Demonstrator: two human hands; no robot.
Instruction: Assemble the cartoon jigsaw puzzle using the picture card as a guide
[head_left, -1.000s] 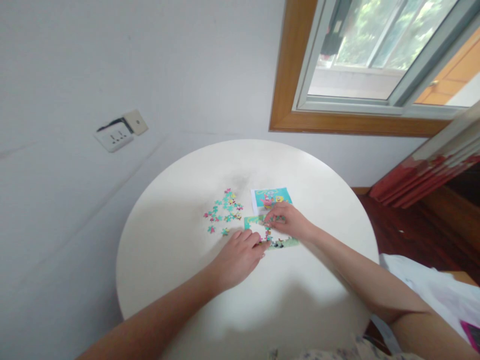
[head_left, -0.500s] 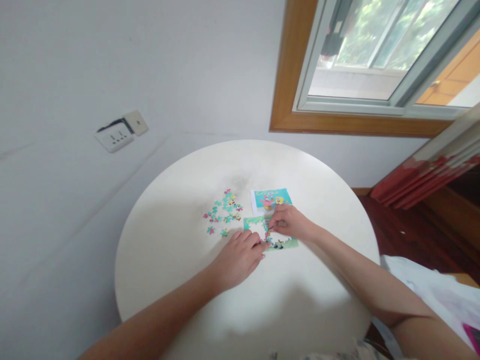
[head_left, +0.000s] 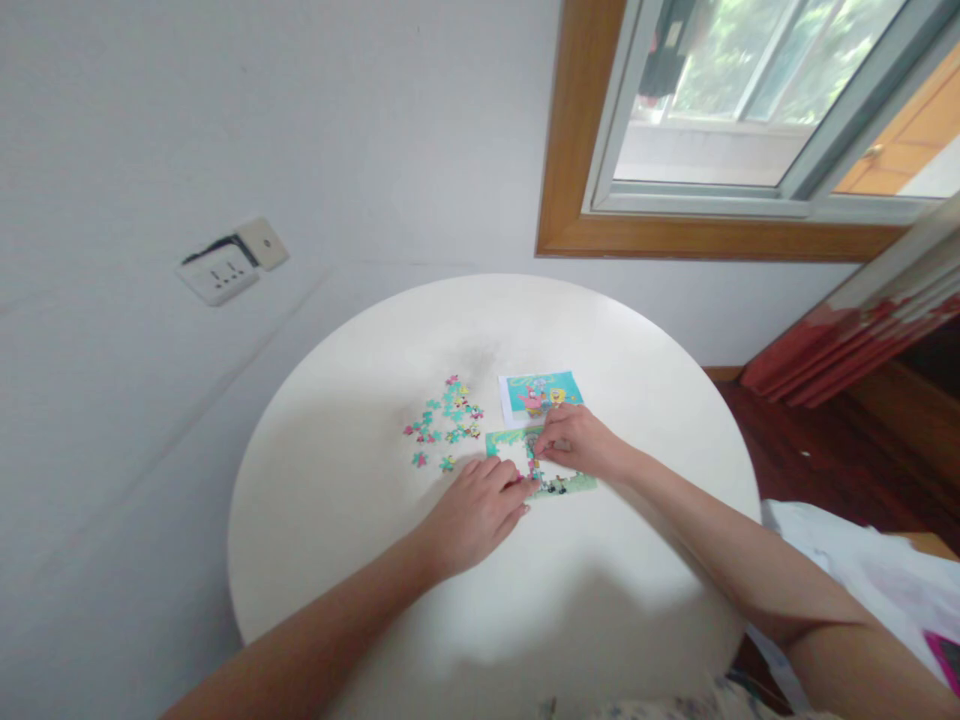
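Note:
A partly assembled jigsaw puzzle (head_left: pixel 578 486) lies flat on the table, its border joined and a narrow column of pieces running up its middle between two white gaps. My left hand (head_left: pixel 480 505) rests palm down over its lower left part, fingers apart and the index finger on the bottom of the middle column. From the right, my right hand (head_left: pixel 581 440) pinches a puzzle piece at the upper part of that column; the fingers mostly cover it. Just behind is a reference picture (head_left: pixel 541 393) with cartoon figures on teal, partly covered by the right hand.
Loose puzzle pieces (head_left: pixel 452 405) in teal, pink and yellow are scattered left of the puzzle. Everything lies on a round white table (head_left: pixel 360 400) against the wall. A socket (head_left: pixel 221 273) is on the wall, a window (head_left: pixel 712 120) behind, and a red-and-white curtain (head_left: pixel 825 340) at right.
The view has shifted slightly. My right fingertips have edged a little up along the middle column; my left hand stays in place on the puzzle.

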